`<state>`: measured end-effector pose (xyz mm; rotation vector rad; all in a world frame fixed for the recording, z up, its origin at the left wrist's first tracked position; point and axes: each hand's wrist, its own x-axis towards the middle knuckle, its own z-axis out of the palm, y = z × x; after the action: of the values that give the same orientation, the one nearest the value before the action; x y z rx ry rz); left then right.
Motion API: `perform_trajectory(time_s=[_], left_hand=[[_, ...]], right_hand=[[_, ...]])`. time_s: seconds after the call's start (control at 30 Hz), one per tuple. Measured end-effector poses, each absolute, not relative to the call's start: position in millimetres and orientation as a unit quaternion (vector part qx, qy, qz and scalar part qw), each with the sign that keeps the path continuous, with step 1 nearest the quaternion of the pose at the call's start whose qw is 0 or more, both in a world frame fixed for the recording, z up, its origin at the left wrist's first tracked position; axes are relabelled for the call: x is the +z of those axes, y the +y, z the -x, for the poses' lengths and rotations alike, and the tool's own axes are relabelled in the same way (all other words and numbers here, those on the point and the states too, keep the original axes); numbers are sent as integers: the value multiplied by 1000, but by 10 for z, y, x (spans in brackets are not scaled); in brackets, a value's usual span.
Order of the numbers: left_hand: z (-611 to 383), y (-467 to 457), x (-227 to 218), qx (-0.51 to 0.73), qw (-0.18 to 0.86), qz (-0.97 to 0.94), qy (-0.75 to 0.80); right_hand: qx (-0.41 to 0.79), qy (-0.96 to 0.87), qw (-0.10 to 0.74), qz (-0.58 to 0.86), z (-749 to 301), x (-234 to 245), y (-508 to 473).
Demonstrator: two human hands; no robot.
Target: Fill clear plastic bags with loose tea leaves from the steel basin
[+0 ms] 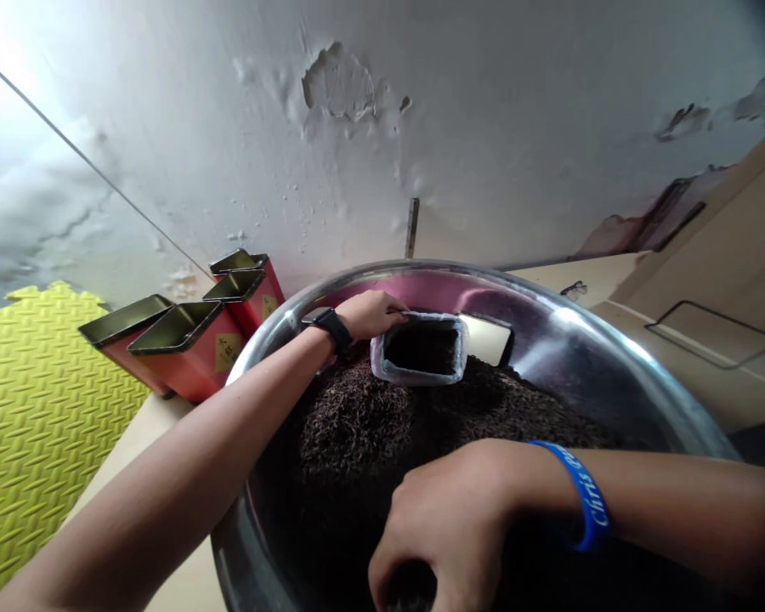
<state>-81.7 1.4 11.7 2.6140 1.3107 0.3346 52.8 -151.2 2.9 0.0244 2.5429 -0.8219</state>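
Big steel bowl point(618, 348) w/ heap of dark loose tea point(357, 416). Lined bag point(417, 376) sits in tea, mouth open. L hand point(371, 314) gripping bag's top edge. R hand point(446, 527) curled at tea, can't tell if holding any. Red tins point(188, 353) just beside bowl.

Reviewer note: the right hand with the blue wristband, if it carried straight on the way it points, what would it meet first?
Most likely the dark loose tea heaped in the steel basin: the right hand curls down over it, perhaps already touching, though depth is unclear.
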Motion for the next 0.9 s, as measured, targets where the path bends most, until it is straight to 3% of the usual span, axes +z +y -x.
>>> perform_trajectory(time_s=[0.3,0.57,0.63,0.73,0.83,0.9], left_hand=[[809,-12,142,104,95,-888,438],[813,-3,147,102,96,-893,428],[814,-2,151,101,94,-892,430],[816,10,143,101,85,-893,430],[819,29,124,103,81,-896,425],[823,39,113,107,80,-897,420]], right_hand=[[-393,893,217,-20,-555,-176,-1481],[-379,879,280,-68,-595,-43,-1454],[-371,893,237,-89,-632,31,-1389],[-302,937,96,-146,-704,113,-1208],[-124,955,-66,-261,-796,119,-930],[-1,942,-129,-311,-857,86,-752]])
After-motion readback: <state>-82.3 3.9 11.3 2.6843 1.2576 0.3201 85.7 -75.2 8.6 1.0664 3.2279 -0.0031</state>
